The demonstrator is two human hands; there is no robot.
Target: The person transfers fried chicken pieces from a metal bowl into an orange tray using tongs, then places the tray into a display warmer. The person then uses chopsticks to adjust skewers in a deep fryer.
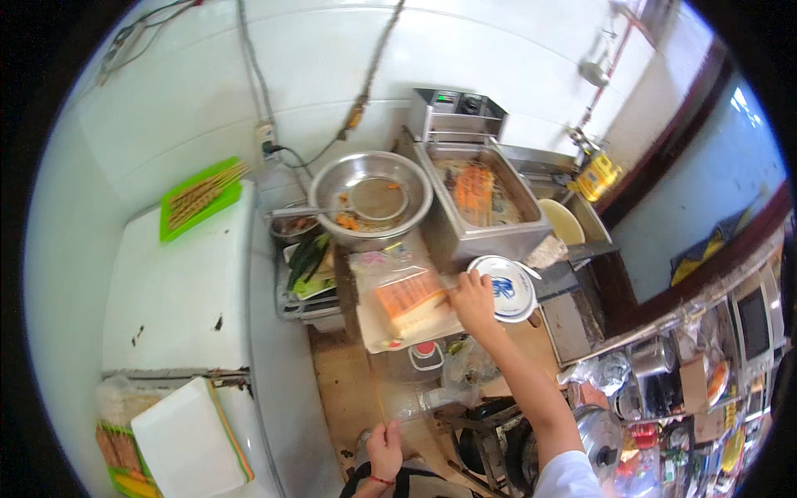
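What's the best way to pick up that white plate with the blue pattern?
Probably pinch the plate by its lower-right rim, coming from the right: it is round, that edge looks uncovered, and the right hand overlaps its left edge in view.

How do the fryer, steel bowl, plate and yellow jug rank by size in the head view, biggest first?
1. Fryer
2. Steel bowl
3. Plate, partly behind the right hand
4. Yellow jug
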